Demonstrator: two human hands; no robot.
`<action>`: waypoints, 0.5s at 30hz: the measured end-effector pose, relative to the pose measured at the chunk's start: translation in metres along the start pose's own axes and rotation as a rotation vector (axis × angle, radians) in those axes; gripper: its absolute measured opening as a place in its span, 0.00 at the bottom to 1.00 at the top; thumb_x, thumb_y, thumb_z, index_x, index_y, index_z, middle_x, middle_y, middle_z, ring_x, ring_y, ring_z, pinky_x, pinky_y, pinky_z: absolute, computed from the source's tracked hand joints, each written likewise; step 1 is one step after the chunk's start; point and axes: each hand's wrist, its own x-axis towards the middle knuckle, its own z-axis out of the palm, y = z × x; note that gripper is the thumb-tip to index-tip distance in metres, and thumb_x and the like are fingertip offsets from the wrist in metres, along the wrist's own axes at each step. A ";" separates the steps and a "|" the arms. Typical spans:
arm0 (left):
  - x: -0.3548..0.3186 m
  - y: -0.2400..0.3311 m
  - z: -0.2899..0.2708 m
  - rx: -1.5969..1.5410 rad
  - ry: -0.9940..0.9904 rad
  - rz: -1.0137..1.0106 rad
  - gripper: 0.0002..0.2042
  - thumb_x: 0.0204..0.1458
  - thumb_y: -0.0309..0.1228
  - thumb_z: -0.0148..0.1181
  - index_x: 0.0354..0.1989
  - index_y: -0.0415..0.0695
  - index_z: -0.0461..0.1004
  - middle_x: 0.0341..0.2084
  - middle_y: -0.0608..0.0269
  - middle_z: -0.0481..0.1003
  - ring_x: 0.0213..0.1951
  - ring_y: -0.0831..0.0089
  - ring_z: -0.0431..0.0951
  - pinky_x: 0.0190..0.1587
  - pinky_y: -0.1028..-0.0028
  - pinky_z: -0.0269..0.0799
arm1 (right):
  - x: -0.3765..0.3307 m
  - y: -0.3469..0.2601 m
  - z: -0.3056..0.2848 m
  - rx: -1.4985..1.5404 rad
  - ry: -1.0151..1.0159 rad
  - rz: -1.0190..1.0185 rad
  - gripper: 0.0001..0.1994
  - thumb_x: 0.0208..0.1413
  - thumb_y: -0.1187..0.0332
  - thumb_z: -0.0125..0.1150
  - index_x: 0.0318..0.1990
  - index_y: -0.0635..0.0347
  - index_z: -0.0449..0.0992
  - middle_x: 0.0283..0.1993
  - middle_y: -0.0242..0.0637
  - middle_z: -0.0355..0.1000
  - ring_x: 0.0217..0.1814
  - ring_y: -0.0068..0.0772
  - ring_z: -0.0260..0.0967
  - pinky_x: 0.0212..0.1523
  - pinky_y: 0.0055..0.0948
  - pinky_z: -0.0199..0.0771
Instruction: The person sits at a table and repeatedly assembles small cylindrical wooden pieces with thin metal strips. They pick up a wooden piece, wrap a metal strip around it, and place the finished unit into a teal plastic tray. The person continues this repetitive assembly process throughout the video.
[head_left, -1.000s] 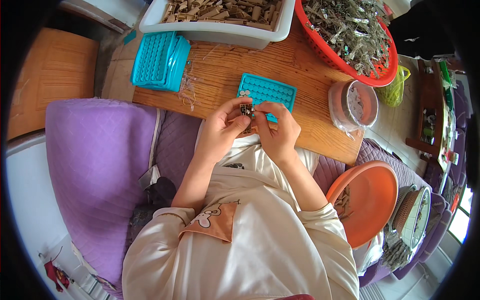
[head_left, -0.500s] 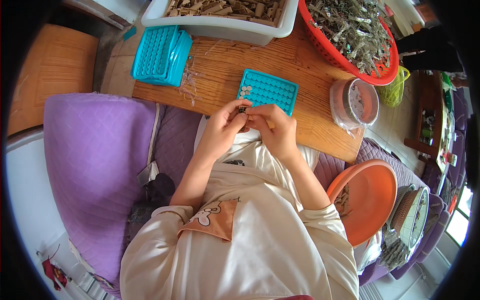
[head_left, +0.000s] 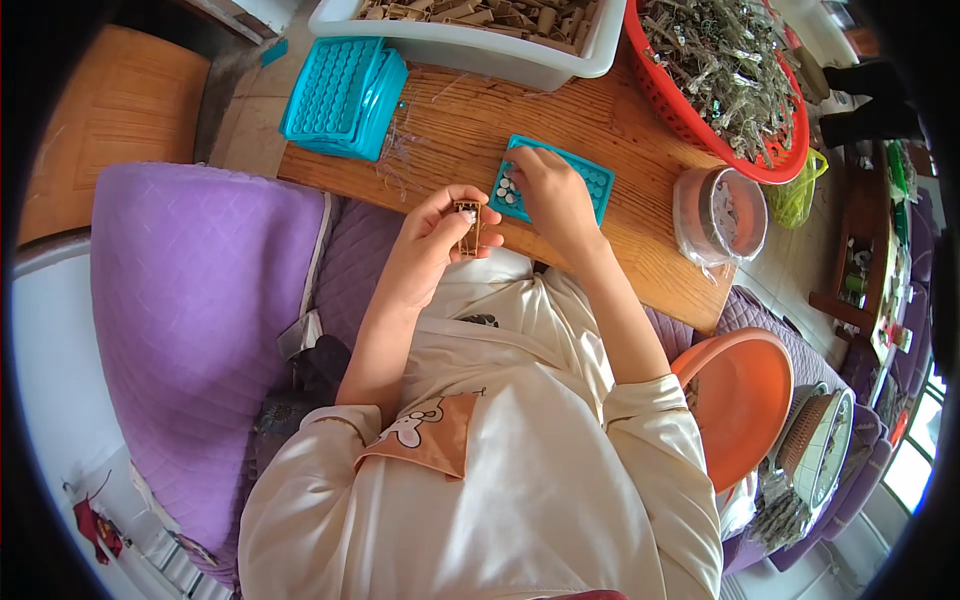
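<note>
— What's the left hand (head_left: 432,240) doing?
— Its fingers pinch a small brown frame-like piece (head_left: 468,226), upright, just off the bench (head_left: 640,240) edge. A stack of teal trays (head_left: 340,95) lies further left.
— And the right hand (head_left: 548,195)?
— Fingers curled down onto the single teal tray (head_left: 590,185), touching its near end, beside some small pale round bits in its holes.

bare wood (head_left: 450,130) is lying open for you between the stacked teal trays (head_left: 340,95) and the single tray (head_left: 575,180); the red basket (head_left: 700,125) and lidded tub (head_left: 720,215) are crowding your right.
</note>
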 end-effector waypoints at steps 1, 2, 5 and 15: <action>-0.001 0.003 0.003 -0.007 0.008 0.000 0.11 0.54 0.27 0.43 0.44 0.39 0.64 0.34 0.58 0.72 0.33 0.73 0.76 0.33 0.78 0.72 | 0.000 -0.007 -0.004 0.070 0.043 0.008 0.08 0.45 0.76 0.55 0.35 0.60 0.68 0.27 0.39 0.69 0.29 0.40 0.69 0.28 0.33 0.69; -0.002 0.007 0.006 -0.012 0.008 0.001 0.11 0.54 0.27 0.44 0.45 0.38 0.64 0.34 0.58 0.72 0.34 0.73 0.76 0.34 0.78 0.72 | -0.001 -0.017 -0.011 0.135 0.104 0.027 0.07 0.45 0.77 0.56 0.34 0.60 0.69 0.28 0.39 0.70 0.29 0.37 0.69 0.28 0.31 0.70; -0.004 0.008 0.013 -0.031 -0.014 0.012 0.12 0.54 0.27 0.45 0.46 0.37 0.63 0.34 0.58 0.72 0.34 0.73 0.76 0.35 0.78 0.73 | -0.016 -0.046 -0.021 0.280 0.272 0.050 0.08 0.43 0.79 0.59 0.32 0.61 0.70 0.28 0.37 0.71 0.27 0.31 0.70 0.25 0.25 0.70; 0.002 -0.001 0.026 0.068 -0.112 0.097 0.12 0.54 0.22 0.44 0.47 0.35 0.62 0.32 0.61 0.71 0.33 0.79 0.73 0.36 0.80 0.72 | -0.038 -0.054 -0.022 0.276 0.486 -0.119 0.09 0.38 0.81 0.61 0.29 0.61 0.70 0.27 0.35 0.71 0.25 0.31 0.70 0.24 0.23 0.70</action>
